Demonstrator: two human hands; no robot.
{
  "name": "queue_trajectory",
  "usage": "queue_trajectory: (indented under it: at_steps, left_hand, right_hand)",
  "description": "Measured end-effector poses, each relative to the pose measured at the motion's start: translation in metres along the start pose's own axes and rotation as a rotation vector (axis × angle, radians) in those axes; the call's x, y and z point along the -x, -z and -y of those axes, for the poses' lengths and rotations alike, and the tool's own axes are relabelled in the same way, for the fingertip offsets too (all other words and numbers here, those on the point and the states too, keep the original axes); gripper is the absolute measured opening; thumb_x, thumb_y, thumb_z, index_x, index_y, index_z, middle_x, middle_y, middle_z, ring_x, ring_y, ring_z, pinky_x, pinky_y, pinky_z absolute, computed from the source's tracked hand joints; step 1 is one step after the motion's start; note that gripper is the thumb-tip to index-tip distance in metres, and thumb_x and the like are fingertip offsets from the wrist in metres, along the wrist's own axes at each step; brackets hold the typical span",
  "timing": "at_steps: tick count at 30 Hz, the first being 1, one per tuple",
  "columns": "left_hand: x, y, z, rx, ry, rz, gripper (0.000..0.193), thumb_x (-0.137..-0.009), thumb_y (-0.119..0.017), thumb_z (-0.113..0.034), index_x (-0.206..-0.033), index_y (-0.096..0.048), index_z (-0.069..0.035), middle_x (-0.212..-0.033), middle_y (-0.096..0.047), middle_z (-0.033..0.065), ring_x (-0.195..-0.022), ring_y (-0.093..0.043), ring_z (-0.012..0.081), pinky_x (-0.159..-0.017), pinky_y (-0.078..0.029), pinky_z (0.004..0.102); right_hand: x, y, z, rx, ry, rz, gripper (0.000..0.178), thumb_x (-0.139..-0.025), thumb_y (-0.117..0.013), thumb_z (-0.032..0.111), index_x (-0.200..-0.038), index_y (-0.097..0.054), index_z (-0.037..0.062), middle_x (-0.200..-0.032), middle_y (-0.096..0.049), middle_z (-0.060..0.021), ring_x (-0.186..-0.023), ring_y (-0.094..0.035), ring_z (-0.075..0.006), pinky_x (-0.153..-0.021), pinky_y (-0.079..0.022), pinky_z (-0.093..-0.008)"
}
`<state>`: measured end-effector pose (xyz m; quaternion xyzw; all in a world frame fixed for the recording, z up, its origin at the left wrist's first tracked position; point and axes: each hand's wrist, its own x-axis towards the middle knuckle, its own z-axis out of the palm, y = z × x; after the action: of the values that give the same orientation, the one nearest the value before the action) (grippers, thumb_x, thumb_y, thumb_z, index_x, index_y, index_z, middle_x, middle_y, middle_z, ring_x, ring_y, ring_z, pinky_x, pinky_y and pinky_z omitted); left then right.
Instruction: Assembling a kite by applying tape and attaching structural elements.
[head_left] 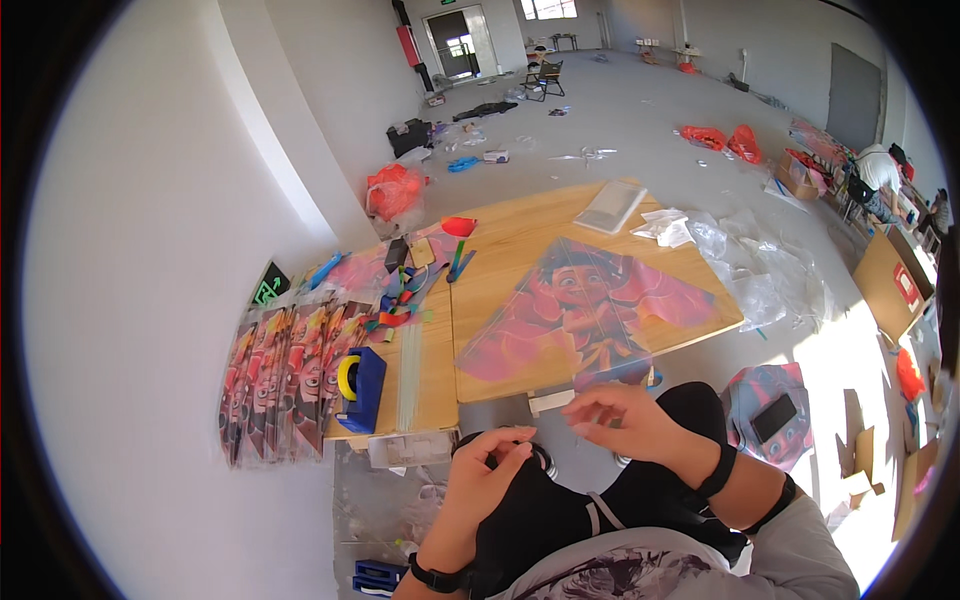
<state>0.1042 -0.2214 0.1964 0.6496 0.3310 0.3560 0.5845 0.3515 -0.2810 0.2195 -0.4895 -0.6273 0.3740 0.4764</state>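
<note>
Left hand (487, 475) and right hand (630, 425) both hover half-curled before the pale wooden table (490, 280); whether they grip anything is unclear. On it: one pink triangular printed sheet (598, 300), one blue plastic tape dispenser (366, 390).

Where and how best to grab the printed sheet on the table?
I'd pinch the printed sheet top and bottom at its lower middle edge, coming from the wearer's side: that part seems to overhang the table, while the rest lies flat on it.
</note>
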Motion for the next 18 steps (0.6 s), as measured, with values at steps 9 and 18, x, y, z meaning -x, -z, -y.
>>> queue_trajectory:
  at_steps: [9,18]
  left_hand:
    - [0.005,-0.034,0.002,-0.203,-0.123,0.008,0.019,-0.092,-0.073,-0.005,-0.11,-0.073,-0.003,-0.083,-0.066,-0.0027,-0.074,-0.052,0.004,-0.066,-0.041,0.0204]
    - [0.003,-0.046,-0.012,-0.631,-0.455,-0.078,0.04,-0.083,-0.079,-0.009,-0.122,-0.07,-0.006,-0.071,-0.066,0.0009,-0.054,-0.045,0.0058,-0.053,-0.034,0.0228]
  right_hand:
    - [0.0,-0.015,0.0,0.112,0.185,-0.103,0.007,-0.087,-0.077,0.009,-0.089,-0.071,0.0045,-0.085,-0.07,-0.0033,-0.076,-0.063,-0.0131,-0.066,-0.05,-0.0274]
    - [0.014,-0.005,0.012,0.022,0.031,-0.139,0.009,-0.091,-0.075,0.012,-0.094,-0.072,0.0033,-0.091,-0.07,-0.0067,-0.079,-0.066,-0.0125,-0.072,-0.053,-0.0273]
